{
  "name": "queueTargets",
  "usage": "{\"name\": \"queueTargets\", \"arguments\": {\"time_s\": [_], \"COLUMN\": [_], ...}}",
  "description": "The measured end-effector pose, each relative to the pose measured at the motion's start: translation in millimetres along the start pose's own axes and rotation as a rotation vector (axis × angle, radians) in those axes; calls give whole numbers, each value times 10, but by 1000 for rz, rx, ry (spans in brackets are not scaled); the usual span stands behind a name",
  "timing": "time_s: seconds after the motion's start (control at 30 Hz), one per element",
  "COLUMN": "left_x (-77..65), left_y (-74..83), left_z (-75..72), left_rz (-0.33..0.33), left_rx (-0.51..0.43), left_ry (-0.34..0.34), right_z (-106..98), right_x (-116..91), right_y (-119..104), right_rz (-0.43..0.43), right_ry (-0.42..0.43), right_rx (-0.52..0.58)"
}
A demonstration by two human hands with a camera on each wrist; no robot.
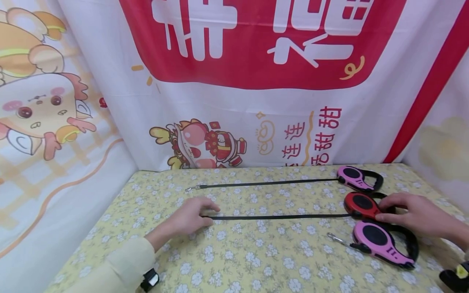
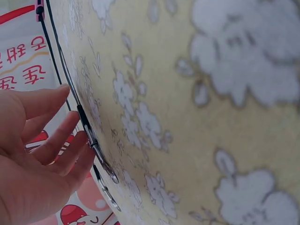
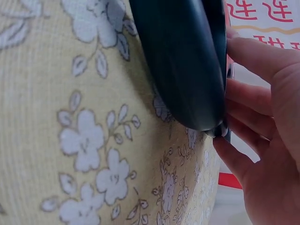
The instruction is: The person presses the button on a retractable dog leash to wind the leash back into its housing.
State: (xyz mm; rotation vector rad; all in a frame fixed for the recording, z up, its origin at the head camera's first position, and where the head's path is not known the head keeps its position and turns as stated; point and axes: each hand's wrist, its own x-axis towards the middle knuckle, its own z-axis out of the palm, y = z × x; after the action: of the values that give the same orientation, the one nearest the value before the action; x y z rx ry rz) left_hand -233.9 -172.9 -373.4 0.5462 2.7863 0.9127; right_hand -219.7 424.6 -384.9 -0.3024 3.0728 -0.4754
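Note:
A red retractable dog leash (image 1: 360, 204) lies at the right of the table, its black strap drawn out leftward. My right hand (image 1: 415, 213) is at its handle end, thumb on the red case and fingers over the handle side. In the right wrist view, a dark handle (image 3: 187, 70) partly hides where those fingers touch. My left hand (image 1: 192, 215) hovers by the strap's far end, fingers loosely extended. In the left wrist view, its fingertips are close beside the strap's metal clip (image 2: 105, 168); whether they touch is unclear.
Behind the red leash lies a pink retractable leash (image 1: 353, 175), its strap also stretched left to a metal clip (image 1: 192, 187). A second pink leash (image 1: 381, 242) lies in front, strap drawn in. A flowered cloth (image 1: 256, 248) covers the table, and a printed curtain (image 1: 249, 106) hangs behind.

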Motion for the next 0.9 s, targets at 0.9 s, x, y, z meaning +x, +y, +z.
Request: {"name": "queueTargets", "arguments": {"time_s": [0.9], "left_x": [12], "left_y": [-79], "left_z": [-71], "left_rz": [-114], "left_rx": [73], "left_ry": [53], "right_z": [-150], "right_x": [-2], "right_y": [-66], "right_rz": [-67], "right_ry": [-98], "right_rx": [-10]}}
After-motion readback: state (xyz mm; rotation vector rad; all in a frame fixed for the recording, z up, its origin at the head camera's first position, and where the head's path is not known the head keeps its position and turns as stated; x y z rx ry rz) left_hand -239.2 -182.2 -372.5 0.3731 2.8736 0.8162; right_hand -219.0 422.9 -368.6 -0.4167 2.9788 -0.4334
